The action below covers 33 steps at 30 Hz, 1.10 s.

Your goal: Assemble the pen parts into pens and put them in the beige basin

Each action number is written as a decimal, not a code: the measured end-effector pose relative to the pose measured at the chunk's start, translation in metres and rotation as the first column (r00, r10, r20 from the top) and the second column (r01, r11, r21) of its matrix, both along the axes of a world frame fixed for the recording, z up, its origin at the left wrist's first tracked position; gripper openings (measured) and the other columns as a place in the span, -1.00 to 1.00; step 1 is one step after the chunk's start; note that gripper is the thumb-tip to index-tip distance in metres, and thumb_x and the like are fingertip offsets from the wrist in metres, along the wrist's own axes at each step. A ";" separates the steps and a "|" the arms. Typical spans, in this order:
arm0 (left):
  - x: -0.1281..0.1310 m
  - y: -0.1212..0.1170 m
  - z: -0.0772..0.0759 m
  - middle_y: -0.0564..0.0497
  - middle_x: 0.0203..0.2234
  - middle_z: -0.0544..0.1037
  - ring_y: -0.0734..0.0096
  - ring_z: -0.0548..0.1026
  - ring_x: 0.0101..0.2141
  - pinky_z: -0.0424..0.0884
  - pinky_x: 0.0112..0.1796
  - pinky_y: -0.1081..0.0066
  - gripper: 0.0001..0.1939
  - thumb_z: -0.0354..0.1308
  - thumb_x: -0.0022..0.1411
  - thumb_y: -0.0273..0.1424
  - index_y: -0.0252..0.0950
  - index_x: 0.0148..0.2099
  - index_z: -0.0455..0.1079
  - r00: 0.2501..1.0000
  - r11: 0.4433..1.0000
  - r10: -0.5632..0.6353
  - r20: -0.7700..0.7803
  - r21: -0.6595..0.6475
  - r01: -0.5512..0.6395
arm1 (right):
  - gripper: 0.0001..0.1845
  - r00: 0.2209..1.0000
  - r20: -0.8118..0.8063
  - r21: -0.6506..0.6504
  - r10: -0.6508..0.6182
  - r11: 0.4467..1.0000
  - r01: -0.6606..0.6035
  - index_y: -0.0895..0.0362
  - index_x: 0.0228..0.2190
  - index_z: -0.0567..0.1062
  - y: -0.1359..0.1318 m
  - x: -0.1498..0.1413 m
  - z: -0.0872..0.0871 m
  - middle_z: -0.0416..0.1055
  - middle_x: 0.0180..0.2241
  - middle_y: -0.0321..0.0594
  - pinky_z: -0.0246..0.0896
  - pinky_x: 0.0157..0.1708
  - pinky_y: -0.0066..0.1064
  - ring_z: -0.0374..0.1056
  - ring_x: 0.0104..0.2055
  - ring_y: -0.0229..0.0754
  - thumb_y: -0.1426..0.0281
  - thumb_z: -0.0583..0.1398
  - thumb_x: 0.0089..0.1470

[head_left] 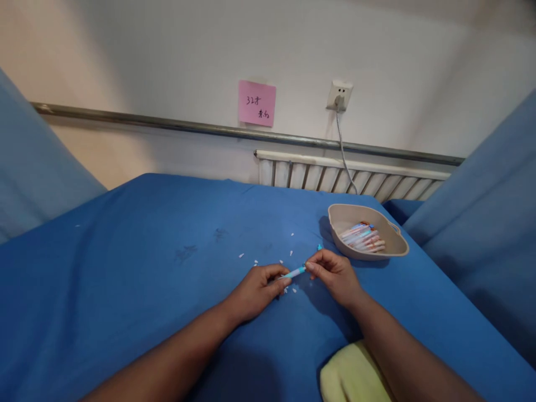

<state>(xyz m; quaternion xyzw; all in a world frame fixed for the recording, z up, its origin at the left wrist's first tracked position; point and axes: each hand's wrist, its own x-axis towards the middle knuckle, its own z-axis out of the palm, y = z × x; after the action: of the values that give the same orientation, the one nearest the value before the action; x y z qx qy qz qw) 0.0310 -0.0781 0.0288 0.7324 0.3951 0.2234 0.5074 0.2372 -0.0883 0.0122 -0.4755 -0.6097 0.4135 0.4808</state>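
My left hand (262, 289) is closed round a white and turquoise pen (295, 272), low over the blue cloth. At the pen's right end, the thumb and fingers of my right hand (335, 274) are pinched together; any small part between the fingertips is hidden. A small turquoise piece (319, 246), perhaps a cap, shows just beyond my right hand. Several tiny white pointed pieces (291, 253) lie scattered on the cloth around both hands.
A beige basket (397, 245) to the right holds a bundle of pens (362, 237). Yellow-green fabric (354, 374) lies under my right forearm. Behind the blue-covered surface (125, 268) are a radiator (326, 173), a metal rail (188, 126) and a plugged-in cord (342, 145). Curtains hang at both sides.
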 end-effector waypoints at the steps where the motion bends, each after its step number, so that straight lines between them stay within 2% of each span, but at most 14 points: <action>1: 0.001 0.000 -0.001 0.13 -0.58 0.35 0.54 0.27 -0.53 0.16 -0.48 0.55 -0.73 0.03 0.21 -0.23 -0.33 -0.27 0.42 1.000 1.000 0.009 0.014 -0.029 -0.009 | -0.77 1.000 -0.002 -0.004 0.001 1.000 -0.001 0.14 -0.51 0.46 -0.001 -0.001 0.000 0.35 -0.65 -0.35 0.09 -0.55 -0.48 0.22 -0.58 -0.31 0.21 0.24 -0.04; 3: 0.002 0.000 -0.002 0.14 -0.60 0.35 0.57 0.24 -0.58 0.15 -0.52 0.56 -0.72 0.05 0.18 -0.21 -0.33 -0.25 0.42 0.999 0.996 0.033 0.038 -0.086 -0.030 | -0.76 0.999 -0.041 -0.013 0.008 1.000 -0.008 0.14 -0.51 0.46 -0.002 -0.002 0.003 0.36 -0.64 -0.34 0.11 -0.53 -0.48 0.23 -0.57 -0.31 0.20 0.25 -0.05; 6: 0.003 0.003 -0.004 0.13 -0.62 0.36 0.59 0.23 -0.63 0.13 -0.58 0.57 -0.67 0.08 0.15 -0.17 -0.34 -0.20 0.41 0.995 0.986 0.071 0.073 -0.158 -0.059 | -0.69 0.981 -0.193 -0.026 0.018 0.999 -0.024 0.14 -0.36 0.49 0.001 0.000 0.007 0.42 -0.54 -0.28 0.18 -0.48 -0.44 0.28 -0.54 -0.30 0.15 0.19 0.01; 8: 0.002 0.005 -0.006 0.13 -0.62 0.37 0.61 0.22 -0.66 0.11 -0.61 0.57 -0.64 0.09 0.14 -0.15 -0.35 -0.19 0.40 0.989 0.978 0.105 0.108 -0.194 -0.082 | -0.63 0.960 -0.276 -0.039 -0.035 0.999 0.025 0.14 -0.27 0.48 0.006 0.005 0.006 0.44 -0.47 -0.26 0.19 -0.48 -0.43 0.28 -0.54 -0.31 0.10 0.14 0.04; 10: 0.001 0.007 -0.006 0.13 -0.62 0.37 0.63 0.20 -0.68 0.10 -0.63 0.58 -0.63 0.11 0.12 -0.13 -0.36 -0.21 0.40 0.979 0.971 0.137 0.148 -0.213 -0.104 | -0.62 0.953 -0.271 -0.052 -0.136 0.991 0.126 0.14 -0.28 0.48 0.013 0.012 -0.001 0.42 -0.49 -0.27 0.17 -0.52 -0.45 0.26 -0.55 -0.32 0.10 0.15 0.03; 13: -0.001 0.010 -0.007 0.14 -0.62 0.35 0.66 0.19 -0.69 0.10 -0.63 0.59 -0.64 0.13 0.11 -0.14 -0.36 -0.23 0.40 0.968 0.967 0.167 0.186 -0.221 -0.124 | -0.69 0.963 -0.120 -0.045 -0.243 0.970 0.239 0.16 -0.39 0.48 0.024 0.019 -0.018 0.39 -0.54 -0.29 0.17 -0.52 -0.45 0.25 -0.55 -0.30 0.16 0.21 -0.06; 15: -0.001 0.010 -0.007 0.14 -0.62 0.35 0.66 0.19 -0.69 0.10 -0.63 0.59 -0.64 0.14 0.11 -0.14 -0.36 -0.23 0.40 0.968 0.966 0.169 0.186 -0.225 -0.126 | -0.75 0.974 0.048 -0.020 -0.221 0.975 0.222 0.15 -0.39 0.47 0.027 0.020 -0.028 0.41 -0.51 -0.27 0.21 -0.47 -0.43 0.29 -0.49 -0.25 0.23 0.22 -0.08; 17: -0.002 0.011 -0.007 0.14 -0.62 0.35 0.66 0.19 -0.68 0.10 -0.63 0.58 -0.63 0.15 0.10 -0.13 -0.36 -0.24 0.40 0.969 0.965 0.175 0.175 -0.228 -0.132 | -0.79 0.950 0.259 0.014 -0.174 0.984 0.176 0.13 -0.34 0.48 0.027 0.018 -0.034 0.43 -0.43 -0.24 0.24 -0.38 -0.40 0.32 -0.42 -0.22 0.32 0.23 -0.09; 20: -0.001 0.011 -0.008 0.14 -0.62 0.35 0.65 0.19 -0.69 0.10 -0.64 0.58 -0.63 0.15 0.09 -0.12 -0.35 -0.23 0.40 0.969 0.962 0.184 0.163 -0.230 -0.144 | -0.78 0.853 0.507 0.072 -0.126 0.992 0.104 0.11 -0.30 0.47 0.023 0.013 -0.033 0.42 -0.34 -0.20 0.23 -0.29 -0.38 0.33 -0.34 -0.20 0.42 0.24 -0.09; 22: -0.001 0.012 -0.009 0.14 -0.62 0.35 0.65 0.19 -0.69 0.10 -0.64 0.57 -0.63 0.15 0.10 -0.13 -0.35 -0.22 0.41 0.969 0.962 0.190 0.160 -0.225 -0.151 | -0.83 0.801 0.589 0.107 -0.109 0.993 0.057 0.11 -0.32 0.47 0.021 0.009 -0.029 0.41 -0.34 -0.19 0.21 -0.26 -0.36 0.33 -0.30 -0.18 0.45 0.22 -0.07; 24: -0.001 0.012 -0.009 0.14 -0.62 0.35 0.65 0.19 -0.68 0.10 -0.63 0.57 -0.64 0.14 0.10 -0.14 -0.35 -0.21 0.41 0.970 0.963 0.191 0.153 -0.222 -0.155 | -0.89 0.784 0.612 0.131 -0.105 0.991 0.030 0.11 -0.36 0.46 0.020 0.007 -0.026 0.41 -0.37 -0.20 0.20 -0.26 -0.35 0.33 -0.30 -0.17 0.46 0.19 -0.04; 27: -0.002 0.012 -0.009 0.14 -0.62 0.35 0.64 0.19 -0.68 0.10 -0.63 0.57 -0.64 0.14 0.10 -0.15 -0.35 -0.21 0.41 0.972 0.964 0.192 0.133 -0.213 -0.161 | -0.92 0.864 0.493 0.110 -0.100 0.993 0.053 0.12 -0.37 0.43 0.021 0.004 -0.024 0.43 -0.43 -0.23 0.21 -0.35 -0.40 0.34 -0.39 -0.21 0.44 0.15 0.00; 30: -0.002 0.013 -0.007 0.15 -0.62 0.35 0.64 0.19 -0.68 0.10 -0.63 0.57 -0.64 0.13 0.10 -0.15 -0.35 -0.21 0.41 0.977 0.968 0.181 0.114 -0.194 -0.157 | -0.89 0.976 0.201 0.024 -0.084 0.996 0.081 0.11 -0.38 0.38 0.019 0.000 -0.021 0.45 -0.47 -0.26 0.21 -0.47 -0.45 0.34 -0.47 -0.24 0.34 0.16 0.00; 33: -0.002 0.012 -0.006 0.15 -0.62 0.35 0.64 0.19 -0.68 0.10 -0.63 0.57 -0.63 0.12 0.10 -0.14 -0.35 -0.20 0.41 0.980 0.971 0.177 0.094 -0.180 -0.158 | -0.80 0.998 -0.030 -0.027 -0.046 0.999 0.045 0.11 -0.41 0.37 0.017 -0.002 -0.017 0.44 -0.52 -0.29 0.21 -0.50 -0.47 0.33 -0.51 -0.26 0.24 0.20 -0.03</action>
<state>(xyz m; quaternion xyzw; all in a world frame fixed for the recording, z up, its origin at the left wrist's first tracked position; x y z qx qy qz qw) 0.0288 -0.0656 0.0230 0.6366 0.4449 0.2704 0.5690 0.2348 -0.0712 -0.0050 -0.4892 -0.5856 0.4178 0.4932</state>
